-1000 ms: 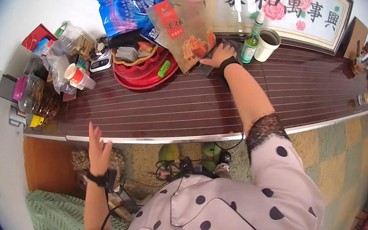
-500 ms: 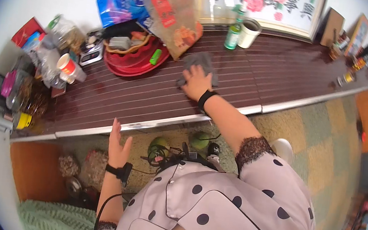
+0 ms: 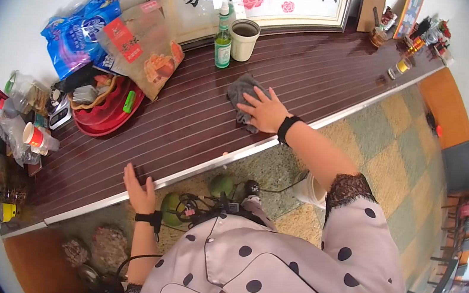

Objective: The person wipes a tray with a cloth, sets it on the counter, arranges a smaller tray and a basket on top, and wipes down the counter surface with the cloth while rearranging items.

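My right hand [image 3: 269,112] lies with its fingers spread on a crumpled grey cloth [image 3: 238,91], which rests on the dark striped tabletop [image 3: 317,68]. Just behind the cloth stand a green bottle [image 3: 223,46] with a pale top and a cream cup [image 3: 243,41]. At the silver-edged front of the table is my left hand [image 3: 140,190], its fingers stretched out and nothing in it. Whether those fingers touch the surface I cannot tell.
To the left sit a red tray [image 3: 107,122], a brown paper bag [image 3: 153,45] and a blue package [image 3: 76,34]. Paper cups [image 3: 38,137] and jars crowd the left end. A small glass [image 3: 399,68] stands toward the right. Green round objects [image 3: 221,185] lie below.
The view has turned. My right hand and the cloth have moved right along the tabletop, past the bottle. My left hand has come to the table's front edge.
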### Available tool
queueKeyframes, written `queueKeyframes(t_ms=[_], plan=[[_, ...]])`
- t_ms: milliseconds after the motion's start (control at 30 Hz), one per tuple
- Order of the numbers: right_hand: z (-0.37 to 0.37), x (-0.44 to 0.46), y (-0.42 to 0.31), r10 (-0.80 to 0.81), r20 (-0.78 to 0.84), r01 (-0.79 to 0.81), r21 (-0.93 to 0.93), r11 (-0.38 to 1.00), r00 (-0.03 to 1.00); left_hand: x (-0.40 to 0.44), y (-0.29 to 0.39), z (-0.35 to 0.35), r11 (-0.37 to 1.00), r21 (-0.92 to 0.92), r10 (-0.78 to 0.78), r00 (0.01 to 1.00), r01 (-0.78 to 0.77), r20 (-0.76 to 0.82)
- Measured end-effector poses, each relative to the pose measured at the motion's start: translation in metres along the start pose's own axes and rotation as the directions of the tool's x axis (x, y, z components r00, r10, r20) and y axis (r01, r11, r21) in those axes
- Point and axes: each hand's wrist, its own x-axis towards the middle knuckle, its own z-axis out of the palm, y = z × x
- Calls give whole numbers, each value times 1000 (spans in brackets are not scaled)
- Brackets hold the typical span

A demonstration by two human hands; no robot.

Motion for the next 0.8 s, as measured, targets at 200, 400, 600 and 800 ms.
queueKeyframes(t_ms=[200,400,600,800], plan=[[13,67,106,135,8,-134,-85,987,991,7,16,29,918,388,-17,984,86,-180],[28,107,166,267,-111,-263,45,964,957,8,17,35,870,480,-56,989,115,-136],[48,117,180,574,-145,-516,303,801,806,7,14,34,847,523,-43,994,92,-105],[87,24,222,825,-43,-755,379,535,564,6,3,33,851,522,-3,995,54,-98]])
